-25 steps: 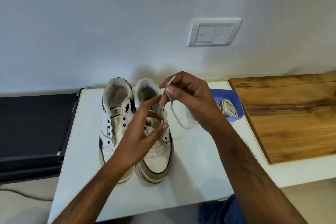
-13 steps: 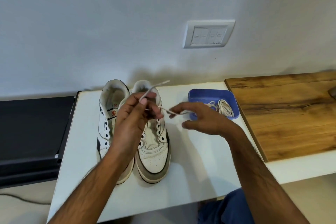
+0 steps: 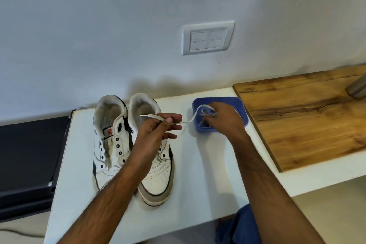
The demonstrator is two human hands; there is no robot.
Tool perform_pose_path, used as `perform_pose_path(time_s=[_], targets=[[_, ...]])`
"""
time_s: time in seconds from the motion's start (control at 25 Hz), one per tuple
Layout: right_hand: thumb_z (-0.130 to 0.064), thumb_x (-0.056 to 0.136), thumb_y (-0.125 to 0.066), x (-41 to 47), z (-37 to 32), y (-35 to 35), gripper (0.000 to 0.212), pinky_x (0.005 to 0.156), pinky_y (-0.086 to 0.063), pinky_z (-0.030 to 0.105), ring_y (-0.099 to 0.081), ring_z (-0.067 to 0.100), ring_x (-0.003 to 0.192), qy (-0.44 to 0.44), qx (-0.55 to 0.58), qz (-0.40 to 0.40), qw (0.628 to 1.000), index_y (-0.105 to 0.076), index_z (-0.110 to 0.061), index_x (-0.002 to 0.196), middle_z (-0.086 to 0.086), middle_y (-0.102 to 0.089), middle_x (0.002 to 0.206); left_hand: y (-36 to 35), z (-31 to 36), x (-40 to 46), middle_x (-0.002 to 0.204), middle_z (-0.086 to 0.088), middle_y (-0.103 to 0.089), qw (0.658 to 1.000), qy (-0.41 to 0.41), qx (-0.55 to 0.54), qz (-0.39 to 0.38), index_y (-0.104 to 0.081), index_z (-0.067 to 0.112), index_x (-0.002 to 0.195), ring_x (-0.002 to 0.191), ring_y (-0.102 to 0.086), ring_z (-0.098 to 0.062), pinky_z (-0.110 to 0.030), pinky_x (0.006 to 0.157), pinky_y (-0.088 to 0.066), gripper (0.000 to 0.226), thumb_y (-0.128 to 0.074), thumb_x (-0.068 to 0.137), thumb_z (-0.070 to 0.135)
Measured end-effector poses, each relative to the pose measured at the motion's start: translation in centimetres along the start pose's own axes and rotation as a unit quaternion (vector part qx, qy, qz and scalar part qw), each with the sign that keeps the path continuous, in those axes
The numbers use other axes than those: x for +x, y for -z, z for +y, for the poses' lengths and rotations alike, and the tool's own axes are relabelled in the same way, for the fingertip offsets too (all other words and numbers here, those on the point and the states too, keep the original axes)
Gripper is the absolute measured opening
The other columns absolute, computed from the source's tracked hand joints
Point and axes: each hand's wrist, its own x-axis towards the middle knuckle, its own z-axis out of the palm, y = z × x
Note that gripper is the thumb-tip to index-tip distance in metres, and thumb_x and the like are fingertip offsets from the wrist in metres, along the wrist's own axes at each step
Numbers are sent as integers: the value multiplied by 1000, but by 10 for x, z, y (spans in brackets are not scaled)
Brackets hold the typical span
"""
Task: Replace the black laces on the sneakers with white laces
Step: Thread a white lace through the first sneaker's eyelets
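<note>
Centrally, a white tabletop against a pale wall bears two sneakers. Left hand pinches a white lace; right hand closes on laces inside the blue tray, beside a wooden board.

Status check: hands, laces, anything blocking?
Left hand pinching white lace above sneakers. Right hand in blue tray, on the lace bundle. Eyelets bare, no black laces. Nothing in the way.

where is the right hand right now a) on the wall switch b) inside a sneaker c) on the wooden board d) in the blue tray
d: the right hand reaches into the blue tray, fingers among the white laces there.
</note>
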Motion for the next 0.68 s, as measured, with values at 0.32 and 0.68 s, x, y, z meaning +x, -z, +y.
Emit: perform_pose_path(time_s=[0.32,0.68], targets=[[-17,97,-64,6,1,-3,21,80,-52,31,-68,22,94,-8,-12,16,1000,-68,-19,117,3,-73,106,-12,-1,1,107,-10,-75,999,15,23,-28,-70,5,110,100,-71,-26,-36,80,-55,25,-45,105,6],[-6,88,-74,-59,-64,84,22,64,-49,22,-63,13,71,195,440,-111,870,-71,-4,110,13,-71,89,30,48,-43,98,-16,-73,996,-74,-25,35,-66,9,122,88,-70,-28,-31,73,-54,27,-46,105,14]])
